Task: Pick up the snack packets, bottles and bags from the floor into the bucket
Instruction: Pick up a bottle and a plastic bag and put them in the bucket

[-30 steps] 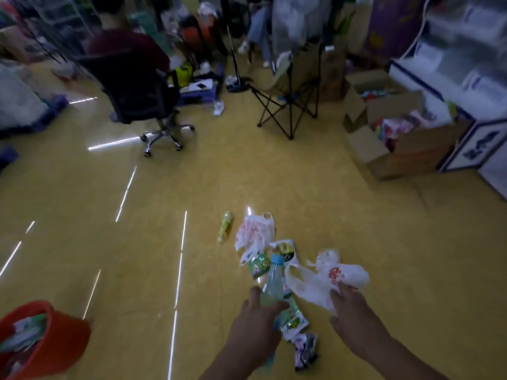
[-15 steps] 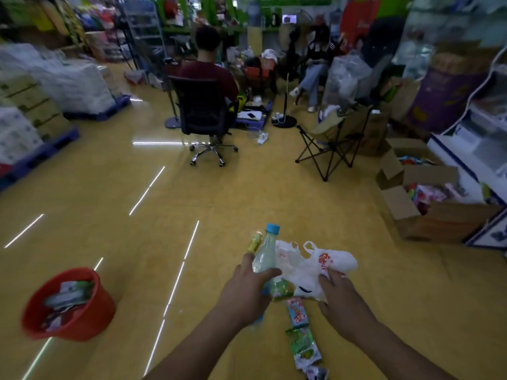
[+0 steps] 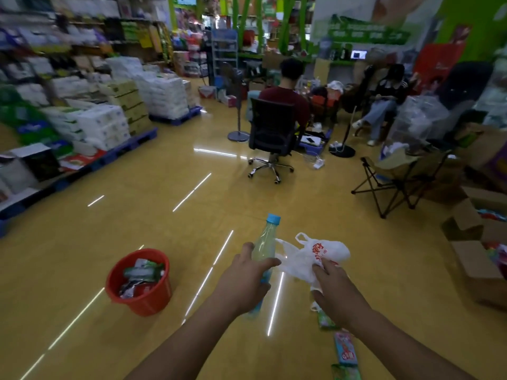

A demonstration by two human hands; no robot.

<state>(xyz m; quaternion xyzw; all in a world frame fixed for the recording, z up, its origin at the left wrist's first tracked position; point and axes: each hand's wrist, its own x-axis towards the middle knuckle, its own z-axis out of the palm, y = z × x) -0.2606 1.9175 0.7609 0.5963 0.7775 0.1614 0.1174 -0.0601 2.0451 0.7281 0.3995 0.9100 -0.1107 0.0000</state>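
Observation:
My left hand [image 3: 244,283] grips a clear plastic bottle [image 3: 266,242] with a blue cap, held upright above the floor. My right hand [image 3: 334,294] holds a white plastic bag [image 3: 310,256] with red print, lifted off the floor beside the bottle. A red bucket [image 3: 145,300] stands on the floor to the left of my left arm, with several snack packets inside. Snack packets remain on the floor below my right arm: a green one [image 3: 325,322], a blue-and-pink one [image 3: 345,349] and another green one [image 3: 344,373] at the bottom edge.
An office chair [image 3: 270,138] with a seated person stands ahead. A folding camp chair [image 3: 400,179] and open cardboard boxes [image 3: 474,242] are on the right. Pallets of stacked goods [image 3: 109,127] line the left. A second person sits at the back right.
Both hands have lifted the bottle and the bag higher off the floor. The view has tilted up and turned left, so the red bucket now sits closer to my left arm.

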